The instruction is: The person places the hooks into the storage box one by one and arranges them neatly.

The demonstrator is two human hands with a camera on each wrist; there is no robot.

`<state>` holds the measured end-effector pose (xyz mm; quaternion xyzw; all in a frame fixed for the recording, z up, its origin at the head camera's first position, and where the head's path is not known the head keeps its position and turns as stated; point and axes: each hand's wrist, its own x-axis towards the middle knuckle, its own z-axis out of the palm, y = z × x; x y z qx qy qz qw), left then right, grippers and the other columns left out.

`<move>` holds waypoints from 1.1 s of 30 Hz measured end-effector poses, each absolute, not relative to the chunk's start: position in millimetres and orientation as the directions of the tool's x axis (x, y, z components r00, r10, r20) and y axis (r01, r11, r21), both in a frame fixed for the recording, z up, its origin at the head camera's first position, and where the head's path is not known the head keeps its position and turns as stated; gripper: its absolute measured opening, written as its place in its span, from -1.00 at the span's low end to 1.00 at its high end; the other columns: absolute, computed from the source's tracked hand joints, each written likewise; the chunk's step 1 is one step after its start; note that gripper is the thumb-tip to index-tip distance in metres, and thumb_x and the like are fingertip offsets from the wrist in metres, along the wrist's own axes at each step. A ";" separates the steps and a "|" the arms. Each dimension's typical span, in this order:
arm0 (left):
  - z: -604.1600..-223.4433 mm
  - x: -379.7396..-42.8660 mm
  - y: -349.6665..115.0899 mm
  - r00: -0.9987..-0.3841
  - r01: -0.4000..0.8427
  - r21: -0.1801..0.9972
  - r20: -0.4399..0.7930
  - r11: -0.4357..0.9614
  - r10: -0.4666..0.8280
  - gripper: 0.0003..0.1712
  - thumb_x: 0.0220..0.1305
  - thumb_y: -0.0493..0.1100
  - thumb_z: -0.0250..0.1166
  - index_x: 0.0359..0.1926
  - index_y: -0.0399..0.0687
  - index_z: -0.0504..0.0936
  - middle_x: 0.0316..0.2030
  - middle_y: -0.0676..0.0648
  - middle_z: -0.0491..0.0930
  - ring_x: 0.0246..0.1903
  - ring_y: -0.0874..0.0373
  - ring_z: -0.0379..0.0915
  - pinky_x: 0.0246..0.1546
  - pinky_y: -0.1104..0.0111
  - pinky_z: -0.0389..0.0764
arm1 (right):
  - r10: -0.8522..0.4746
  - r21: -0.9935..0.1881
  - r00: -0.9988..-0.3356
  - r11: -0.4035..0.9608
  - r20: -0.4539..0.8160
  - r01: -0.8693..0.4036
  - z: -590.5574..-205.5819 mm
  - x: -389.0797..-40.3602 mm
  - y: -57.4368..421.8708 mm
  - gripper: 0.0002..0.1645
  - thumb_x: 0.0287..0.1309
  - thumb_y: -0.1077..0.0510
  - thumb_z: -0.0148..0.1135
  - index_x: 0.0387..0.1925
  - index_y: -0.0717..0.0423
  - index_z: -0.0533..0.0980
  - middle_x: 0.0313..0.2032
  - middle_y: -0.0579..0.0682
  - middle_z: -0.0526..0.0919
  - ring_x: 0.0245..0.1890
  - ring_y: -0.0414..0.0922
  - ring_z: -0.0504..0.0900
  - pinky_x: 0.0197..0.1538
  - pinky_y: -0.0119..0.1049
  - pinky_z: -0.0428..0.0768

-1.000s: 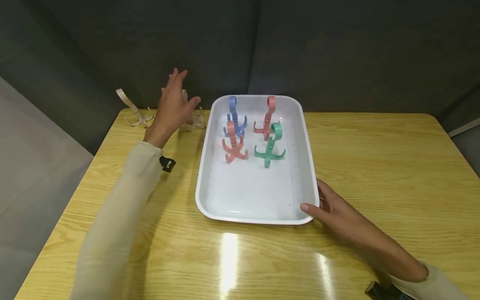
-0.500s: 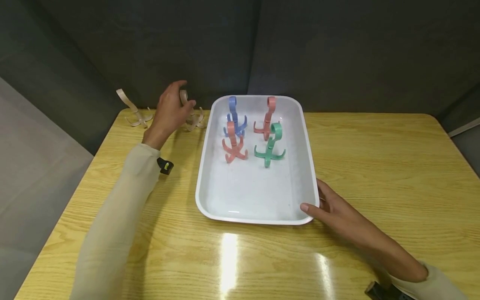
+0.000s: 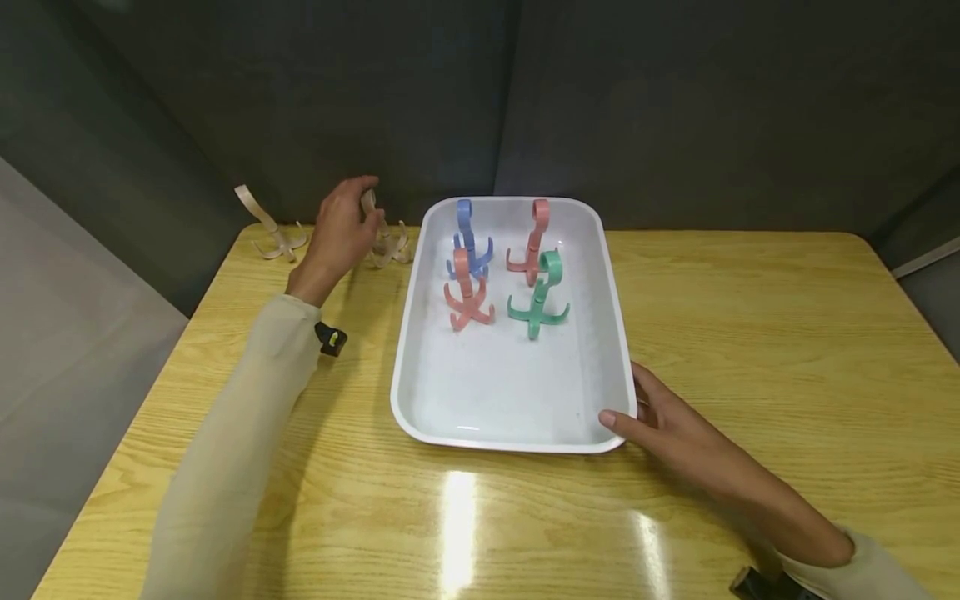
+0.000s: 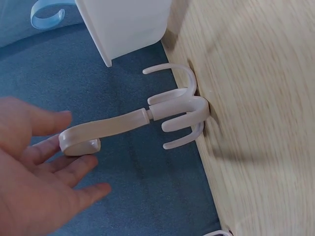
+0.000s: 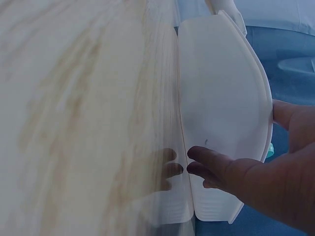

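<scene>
The left hand [image 3: 339,232] loosely circles the top of a pale hook [image 4: 113,125] left of the tray [image 3: 502,387]; I cannot tell whether it pinches. The right hand [image 3: 675,429] holds the tray's corner, presumably for steadiness.

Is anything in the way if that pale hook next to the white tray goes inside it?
Yes: the raised left side of the white tray stands between the pale hook and the inside. Nothing else visible does.

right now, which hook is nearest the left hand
The pale hook beside the white tray, its curled top at the left hand; the other pale hook is farther left, coloured hooks inside.
</scene>
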<state>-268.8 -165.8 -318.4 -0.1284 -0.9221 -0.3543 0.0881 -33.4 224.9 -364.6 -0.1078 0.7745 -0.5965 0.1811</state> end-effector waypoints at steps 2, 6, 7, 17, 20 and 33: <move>-319.1 -269.8 -166.6 -0.950 0.304 0.625 0.259 0.719 0.176 -0.45 0.55 -0.32 0.14 0.48 -0.35 0.34 0.42 -0.36 0.34 0.45 -0.23 0.21 0.47 0.01 0.23 | -0.380 -0.962 -0.913 0.270 -0.149 0.045 -364.7 -33.8 224.4 -0.05 0.54 0.18 0.17 0.65 0.23 -0.18 0.49 0.37 0.18 0.39 0.30 0.37 0.16 -0.43 0.55; -320.8 -271.2 -168.7 -0.947 0.309 0.615 0.268 0.725 0.177 -0.47 0.57 -0.34 0.10 0.48 -0.33 0.36 0.43 -0.34 0.34 0.46 -0.21 0.20 0.48 0.01 0.21 | -0.376 -0.960 -0.916 0.278 -0.141 0.034 -364.7 -34.6 223.7 -0.05 0.54 0.18 0.17 0.65 0.24 -0.17 0.49 0.37 0.18 0.39 0.30 0.36 0.17 -0.46 0.53; -321.2 -271.6 -169.3 -0.947 0.310 0.615 0.269 0.725 0.176 -0.47 0.57 -0.35 0.09 0.48 -0.32 0.37 0.43 -0.33 0.34 0.46 -0.21 0.20 0.48 0.01 0.22 | -0.375 -0.959 -0.916 0.280 -0.140 0.032 -364.7 -34.9 223.6 -0.05 0.54 0.18 0.17 0.65 0.24 -0.17 0.49 0.37 0.19 0.39 0.30 0.36 0.17 -0.46 0.53; -322.6 -273.6 -170.7 -0.933 0.335 0.602 0.322 0.725 0.163 -0.51 0.52 -0.38 0.14 0.41 -0.29 0.48 0.35 -0.33 0.44 0.39 -0.21 0.31 0.43 0.01 0.29 | -0.381 -0.958 -0.914 0.286 -0.141 0.028 -363.2 -35.7 224.2 -0.05 0.54 0.16 0.17 0.65 0.23 -0.17 0.49 0.36 0.20 0.38 0.29 0.38 0.17 -0.45 0.53; -322.9 -273.2 -170.4 -0.933 0.335 0.608 0.324 0.720 0.160 -0.51 0.52 -0.39 0.14 0.41 -0.30 0.48 0.35 -0.33 0.44 0.38 -0.21 0.32 0.42 0.01 0.31 | -0.381 -0.958 -0.913 0.286 -0.144 0.032 -362.8 -35.4 224.5 -0.05 0.54 0.16 0.17 0.65 0.22 -0.16 0.48 0.35 0.21 0.38 0.28 0.38 0.17 -0.44 0.53; -321.6 -268.8 -171.6 -0.930 0.337 0.630 0.337 0.699 0.144 -0.53 0.50 -0.39 0.18 0.38 -0.32 0.50 0.30 -0.35 0.47 0.34 -0.22 0.37 0.38 0.01 0.36 | -0.392 -0.963 -0.909 0.267 -0.141 0.034 -363.0 -35.4 224.3 -0.06 0.54 0.18 0.17 0.65 0.22 -0.16 0.48 0.34 0.23 0.37 0.27 0.40 0.15 -0.41 0.57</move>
